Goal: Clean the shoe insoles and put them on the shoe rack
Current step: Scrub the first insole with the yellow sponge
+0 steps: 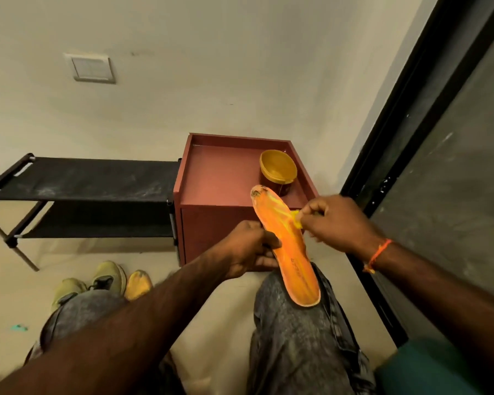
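Orange insole (287, 246) propped heel-down on the right knee (297, 323), toe tilted up toward the red cabinet (220, 178). Gripped at its left edge by the left hand (248, 249), fingers curled round it. Pressed at its right edge by a small yellow cloth (296, 219) pinched in the right hand (337, 220). Yellow bowl (278, 169) on the cabinet. Black shoe rack (83, 178) just left of the cabinet. Second insole (137, 283) beside shoes (97, 283) on the floor.

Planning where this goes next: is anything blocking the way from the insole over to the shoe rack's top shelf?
Nothing visible does. The insole is over the right knee; the shoe rack stands left, beside the red cabinet, its top shelf bare.
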